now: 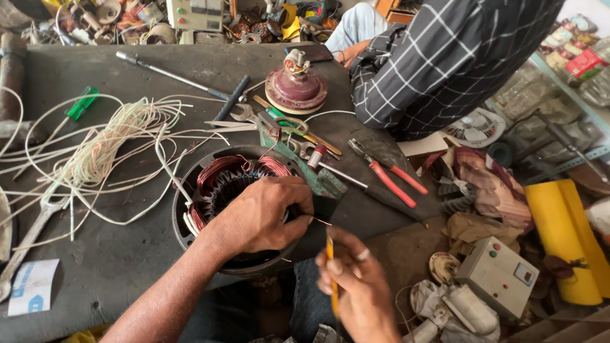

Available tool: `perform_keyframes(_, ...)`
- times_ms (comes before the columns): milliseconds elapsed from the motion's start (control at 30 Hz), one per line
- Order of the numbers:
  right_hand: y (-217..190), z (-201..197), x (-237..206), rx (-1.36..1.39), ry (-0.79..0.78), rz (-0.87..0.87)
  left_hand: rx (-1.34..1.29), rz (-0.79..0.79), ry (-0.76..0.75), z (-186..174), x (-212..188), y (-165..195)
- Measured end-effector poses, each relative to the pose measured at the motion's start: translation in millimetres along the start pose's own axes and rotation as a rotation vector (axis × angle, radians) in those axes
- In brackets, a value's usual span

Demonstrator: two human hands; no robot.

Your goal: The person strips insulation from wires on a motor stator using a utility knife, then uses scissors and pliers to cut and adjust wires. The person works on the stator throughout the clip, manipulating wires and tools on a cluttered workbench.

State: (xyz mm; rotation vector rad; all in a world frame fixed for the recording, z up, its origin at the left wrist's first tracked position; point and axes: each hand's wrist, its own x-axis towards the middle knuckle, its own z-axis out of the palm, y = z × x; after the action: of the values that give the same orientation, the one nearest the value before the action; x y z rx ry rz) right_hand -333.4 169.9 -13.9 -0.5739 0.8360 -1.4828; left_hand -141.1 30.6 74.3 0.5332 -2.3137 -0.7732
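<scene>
Hands on a motor stator at the near edge of a grey workbench (127,254).

The round stator (219,184), wound with copper wire, lay by the bench's near edge. The left hand (260,216) rested on its right side, fingers curled together, pinching a thin copper strand. The right hand (356,289), just off the edge, gripped a yellow stick (330,273) upright. Red-handled pliers (387,174) lay toward the right edge.

Bare workbench (121,254) lies open at its near-left corner; tangled white wires (101,149) and red-handled pliers (387,178) flank the stator (235,184).
</scene>
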Motion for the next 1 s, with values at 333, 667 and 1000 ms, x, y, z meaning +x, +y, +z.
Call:
perform_keyframes(333, 6.7, 0.4, 23.4, 0.261, -0.052, 0.029, 0.006, -0.065, -0.032, -1.0, 4.5, 5.1)
perform_keyframes(667, 1.2, -19.9, 19.9, -0.272, -0.057, -0.221, -0.009, -0.022, -0.035, -0.4, 2.7, 0.8)
perform_keyframes(1000, -28.9, -0.4, 8.4, -0.583, -0.033, -0.77, -0.021, 0.073, -0.009, -2.3, 1.7, -3.6)
